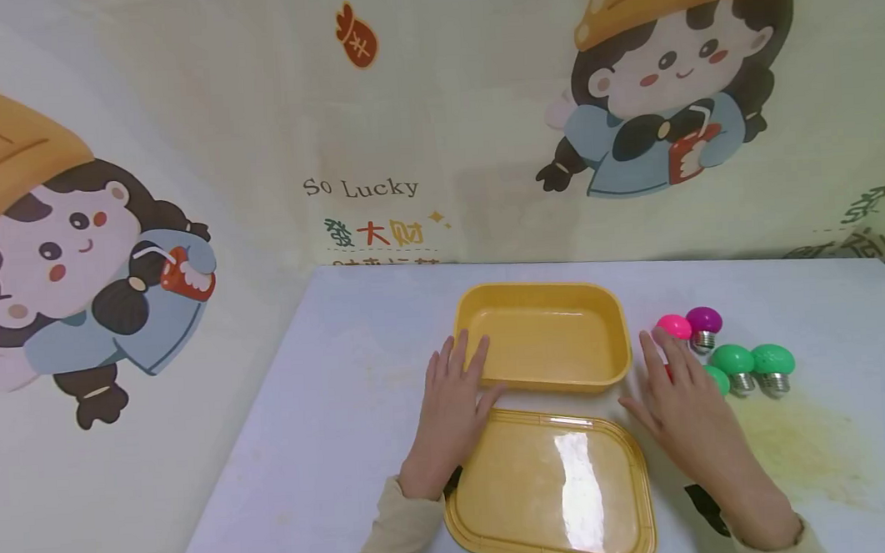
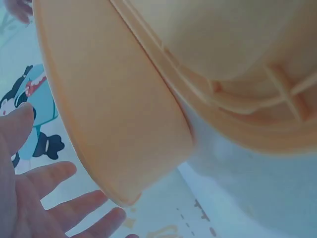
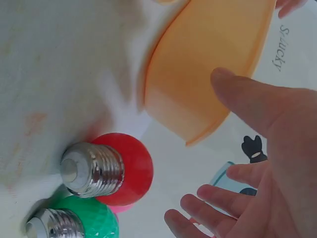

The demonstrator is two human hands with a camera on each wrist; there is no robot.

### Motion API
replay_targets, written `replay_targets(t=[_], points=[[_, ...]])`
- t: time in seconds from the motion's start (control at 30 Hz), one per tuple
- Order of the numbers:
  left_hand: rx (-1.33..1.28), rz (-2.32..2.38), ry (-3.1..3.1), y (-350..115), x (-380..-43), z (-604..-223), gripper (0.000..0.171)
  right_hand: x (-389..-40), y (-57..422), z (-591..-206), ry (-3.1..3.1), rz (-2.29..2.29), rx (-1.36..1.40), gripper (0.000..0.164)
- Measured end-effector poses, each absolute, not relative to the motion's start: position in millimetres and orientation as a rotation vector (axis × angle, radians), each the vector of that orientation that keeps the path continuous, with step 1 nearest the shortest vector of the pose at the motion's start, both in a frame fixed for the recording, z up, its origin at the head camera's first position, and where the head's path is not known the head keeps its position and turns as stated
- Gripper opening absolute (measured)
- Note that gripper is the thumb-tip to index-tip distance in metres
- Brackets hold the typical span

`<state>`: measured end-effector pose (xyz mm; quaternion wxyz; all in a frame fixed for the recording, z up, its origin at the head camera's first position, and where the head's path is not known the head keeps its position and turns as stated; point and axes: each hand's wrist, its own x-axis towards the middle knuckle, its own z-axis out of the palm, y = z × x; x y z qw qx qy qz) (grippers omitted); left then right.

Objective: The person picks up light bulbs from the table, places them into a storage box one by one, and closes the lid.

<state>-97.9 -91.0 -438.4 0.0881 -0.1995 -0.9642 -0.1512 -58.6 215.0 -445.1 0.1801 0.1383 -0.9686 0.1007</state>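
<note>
A deep yellow plastic box (image 1: 545, 375) stands in the middle of the table, its hollow facing up. In front of it lies a flat yellow lid (image 1: 529, 489) with a raised rim. My left hand (image 1: 449, 410) is at the box's near left corner, fingers spread and straight. To the right of the box, my right hand (image 1: 686, 414) hovers with loosely extended fingers beside several bulb-shaped pieces, holding none. A red bulb (image 3: 136, 168) with a silver screw base shows in the right wrist view, largely hidden by that hand in the head view. Beside it is a green bulb (image 3: 96, 218).
More bulbs lie right of the box: a pink one (image 1: 673, 326), a purple one (image 1: 703, 320) and green ones (image 1: 773, 359). A patterned cloth wall (image 1: 480, 141) rises behind the white table (image 1: 329, 399). A yellowish stain (image 1: 804, 441) marks the tabletop at right.
</note>
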Motion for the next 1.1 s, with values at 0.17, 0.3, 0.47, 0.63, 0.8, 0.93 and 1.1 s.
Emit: replay_targets(t=[0.17,0.3,0.47,0.63,0.8,0.93,1.1], points=[[-0.584,-0.550,-2.875,-93.2,-103.5,-433.6,0.066,-61.9,217.3,-439.7,-2.772,0.334,0.337,0.101],[-0.591,-0.595,-2.832,-94.3,-110.2,-432.7,0.064,-63.5,219.9,-439.2,-2.771,0.378,0.301,0.095],[-0.553,-0.661,-2.794,-96.0,-119.9,-433.8,0.060,-64.0,222.7,-439.7,-2.788,0.406,0.257,0.088],[-0.491,-0.769,-2.763,-97.8,-128.8,-436.9,0.058,-62.7,224.3,-440.9,-2.821,0.402,0.242,0.082],[-0.420,-0.839,-2.744,-100.2,-137.2,-439.2,0.056,-60.8,223.9,-442.5,-2.818,0.390,0.247,0.073],[-0.348,-0.884,-2.762,-102.0,-142.2,-437.9,0.056,-59.7,223.8,-444.1,-2.792,0.383,0.266,0.067],[-0.236,-1.052,-2.742,-104.7,-145.8,-436.8,0.053,-60.2,223.3,-443.4,-2.821,0.363,0.266,0.059]])
